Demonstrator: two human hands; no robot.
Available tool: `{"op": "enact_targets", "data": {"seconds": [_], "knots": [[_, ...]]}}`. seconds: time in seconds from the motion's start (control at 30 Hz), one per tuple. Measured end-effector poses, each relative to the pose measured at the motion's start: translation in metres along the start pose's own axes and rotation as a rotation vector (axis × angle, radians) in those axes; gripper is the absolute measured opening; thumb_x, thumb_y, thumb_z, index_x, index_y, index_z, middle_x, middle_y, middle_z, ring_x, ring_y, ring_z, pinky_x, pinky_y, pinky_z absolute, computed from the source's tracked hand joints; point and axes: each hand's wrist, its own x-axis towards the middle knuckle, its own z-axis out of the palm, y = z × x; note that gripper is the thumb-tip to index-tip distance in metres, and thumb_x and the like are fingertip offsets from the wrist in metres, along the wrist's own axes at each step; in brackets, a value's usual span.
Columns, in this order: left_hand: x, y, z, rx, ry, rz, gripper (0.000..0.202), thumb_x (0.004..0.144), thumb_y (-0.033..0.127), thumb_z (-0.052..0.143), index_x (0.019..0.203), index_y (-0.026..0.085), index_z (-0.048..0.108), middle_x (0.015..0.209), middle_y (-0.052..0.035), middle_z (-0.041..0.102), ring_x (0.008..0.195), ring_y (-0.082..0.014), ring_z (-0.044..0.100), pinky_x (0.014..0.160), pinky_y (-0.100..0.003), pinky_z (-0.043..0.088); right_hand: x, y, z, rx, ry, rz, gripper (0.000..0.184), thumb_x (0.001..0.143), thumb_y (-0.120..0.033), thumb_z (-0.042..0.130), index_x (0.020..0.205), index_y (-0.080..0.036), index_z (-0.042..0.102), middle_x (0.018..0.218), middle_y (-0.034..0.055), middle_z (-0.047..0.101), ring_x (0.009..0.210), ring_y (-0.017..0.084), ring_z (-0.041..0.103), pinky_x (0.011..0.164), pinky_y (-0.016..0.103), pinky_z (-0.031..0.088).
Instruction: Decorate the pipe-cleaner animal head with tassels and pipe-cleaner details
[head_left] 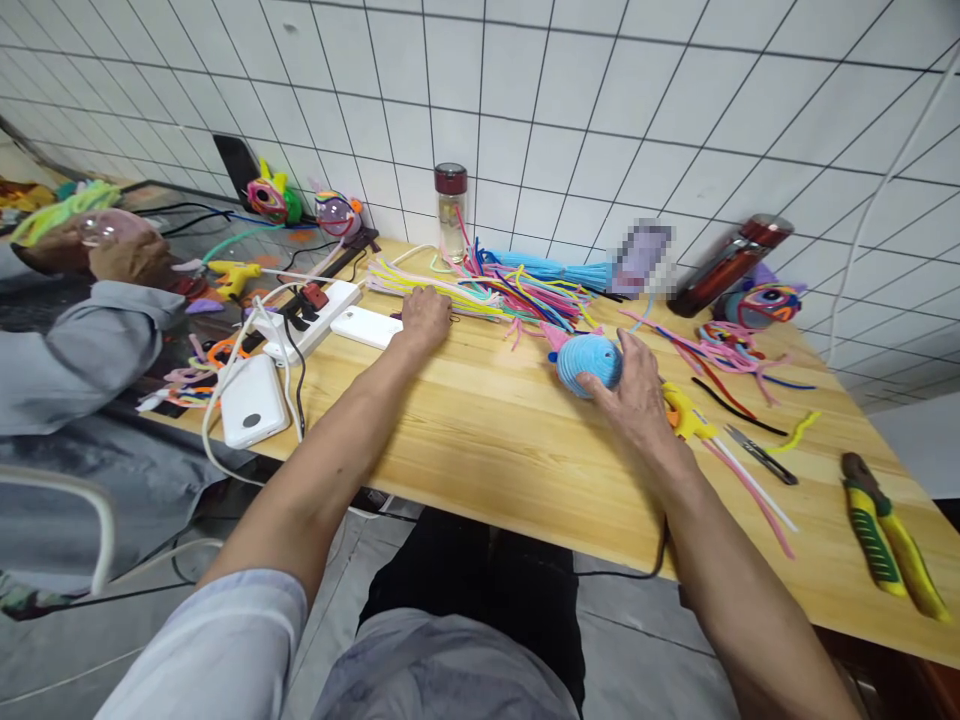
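My right hand (637, 392) is wrapped round the right side of a blue ball (585, 362) coiled in fuzzy pipe cleaner, low over the wooden table. A pink pointed piece (555, 336) and a small dark-blue bit stick out on its left. My left hand (426, 318) rests with curled fingers at the front edge of a pile of coloured pipe cleaners (517, 290). Its fingertips are hidden, so what they hold, if anything, does not show. Beside that hand lies a white flat box-like device (366, 327).
A yellow glue gun (686, 412), a cutter knife (761, 455) and pliers (874, 530) lie on the right. Behind stand a glass bottle (451, 225) and a leaning red flask (731, 265). Left are a power strip (315, 318), a power bank (253, 402) and a co-worker's hands (131, 250).
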Motion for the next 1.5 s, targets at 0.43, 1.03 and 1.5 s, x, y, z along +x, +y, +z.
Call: {"op": "enact_targets", "data": {"seconds": [0.43, 1.03, 1.5], "knots": [[0.025, -0.013, -0.002, -0.208, -0.003, -0.005, 0.022, 0.085, 0.019, 0.065, 0.099, 0.012, 0.081, 0.114, -0.0226, 0.078, 0.12, -0.0395, 0.066, 0.108, -0.047, 0.046, -0.001, 0.008, -0.001, -0.005, 0.057, -0.05, 0.086, 0.098, -0.07, 0.06, 0.164, -0.018, 0.041, 0.158, 0.0248, 0.056, 0.146, 0.042, 0.053, 0.123, 0.069, 0.041], [-0.001, 0.01, -0.073, -1.666, -0.115, 0.027, 0.018, 0.072, 0.022, 0.079, 0.081, 0.017, 0.065, 0.076, 0.0002, 0.068, 0.061, -0.0102, 0.06, 0.055, -0.021, 0.039, 0.004, -0.008, -0.016, 0.033, 0.283, -0.146, 0.065, 0.102, -0.059, 0.065, 0.153, -0.02, 0.056, 0.146, 0.022, 0.068, 0.138, 0.039, 0.064, 0.117, 0.064, 0.05], [-0.078, 0.112, -0.027, -2.169, -0.468, 0.139, 0.034, 0.071, 0.026, 0.092, 0.088, 0.017, 0.066, 0.083, 0.0006, 0.072, 0.074, -0.0115, 0.069, 0.073, -0.024, 0.053, 0.029, -0.115, -0.014, 0.589, 0.049, 0.249, 0.049, 0.091, -0.056, 0.075, 0.128, -0.024, 0.073, 0.119, 0.011, 0.083, 0.106, 0.028, 0.079, 0.095, 0.046, 0.064]]}}
